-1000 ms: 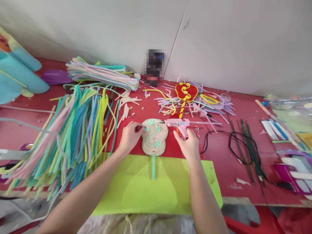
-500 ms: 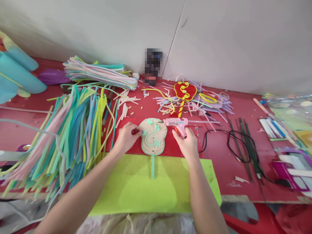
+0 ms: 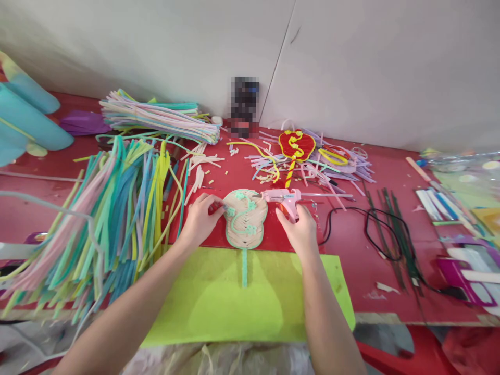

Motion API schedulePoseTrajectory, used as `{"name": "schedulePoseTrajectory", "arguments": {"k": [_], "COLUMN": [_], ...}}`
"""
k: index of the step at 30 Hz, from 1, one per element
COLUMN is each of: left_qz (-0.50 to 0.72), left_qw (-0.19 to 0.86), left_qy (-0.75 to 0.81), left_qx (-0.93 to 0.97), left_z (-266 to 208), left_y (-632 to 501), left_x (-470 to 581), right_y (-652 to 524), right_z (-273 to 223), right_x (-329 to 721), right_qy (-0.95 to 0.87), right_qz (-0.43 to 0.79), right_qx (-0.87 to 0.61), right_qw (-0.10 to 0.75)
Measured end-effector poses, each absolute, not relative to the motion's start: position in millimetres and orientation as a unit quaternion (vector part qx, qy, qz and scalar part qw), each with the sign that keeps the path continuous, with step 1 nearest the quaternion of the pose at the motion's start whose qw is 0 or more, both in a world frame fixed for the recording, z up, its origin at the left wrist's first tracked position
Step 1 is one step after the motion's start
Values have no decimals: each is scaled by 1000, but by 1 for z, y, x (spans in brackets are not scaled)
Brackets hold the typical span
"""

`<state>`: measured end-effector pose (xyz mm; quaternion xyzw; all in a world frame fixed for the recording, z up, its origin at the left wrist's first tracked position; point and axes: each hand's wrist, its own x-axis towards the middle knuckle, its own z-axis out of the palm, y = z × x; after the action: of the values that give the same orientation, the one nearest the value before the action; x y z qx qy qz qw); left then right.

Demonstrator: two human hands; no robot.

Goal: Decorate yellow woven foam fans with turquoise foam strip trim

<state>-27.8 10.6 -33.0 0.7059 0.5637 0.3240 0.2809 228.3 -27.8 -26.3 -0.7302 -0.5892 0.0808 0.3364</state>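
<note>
A hand fan (image 3: 245, 221) woven of beige pipe cleaners lies flat. It has a mint-green rim, a curling mint stem with small flowers, and a mint handle reaching down over the yellow-green mat (image 3: 234, 307). At its left edge is my left hand (image 3: 203, 216), thumb and fingertips brought together by a small flower; whatever may be between them is hidden. My right hand (image 3: 299, 232) grips a pink glue gun (image 3: 288, 199) by its handle. The gun's nozzle points left, over the fan's upper right edge, and a clear glue stick sticks out behind.
Pipe cleaners in a big bundle (image 3: 128, 208) spread over the left side; another bundle (image 3: 160, 117) lies behind. A red and yellow fan (image 3: 297, 146) rests on purple pieces at the back. A black cord (image 3: 367, 229) loops at right. A pixelated dark object (image 3: 244, 104) stands against the wall.
My left hand has drawn back slightly to the left, showing more of the flower at the fan's left edge. The fan, my right hand and the glue gun look almost unmoved.
</note>
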Motion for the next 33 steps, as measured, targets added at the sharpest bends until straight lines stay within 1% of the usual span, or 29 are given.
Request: {"name": "schedulePoseTrajectory", "arguments": {"k": [2,5,9,15,23,29,33], "left_qz": [323,290,258,277,278,341,311], "left_qw": [279,281,284,284,253,256,268], "left_qy": [541,504,496,497,515,490,484], "left_qx": [725,764,779,772,771,760,773], "left_z": [-34,-37,-42,-42,-38,-35,-38], "left_y": [14,19,21,20,17,18,19], "left_x": [-31,-36,-38,-36,-32,-32,-33], "right_y": [-28,-28,-29,-29,-29,-30,-29], "right_z": [-26,-25,-24,-25,-25,-24,-25], "right_x": [228,227,226,228,228,229,229], "right_qy": [-589,-588,-589,-594,-594,-592,-593], "right_qz": [85,92,94,83,80,79,73], "right_qx": [-728,-725,-724,-724,-726,-727,-727], "right_qw": [340,346,348,341,336,338,338]}}
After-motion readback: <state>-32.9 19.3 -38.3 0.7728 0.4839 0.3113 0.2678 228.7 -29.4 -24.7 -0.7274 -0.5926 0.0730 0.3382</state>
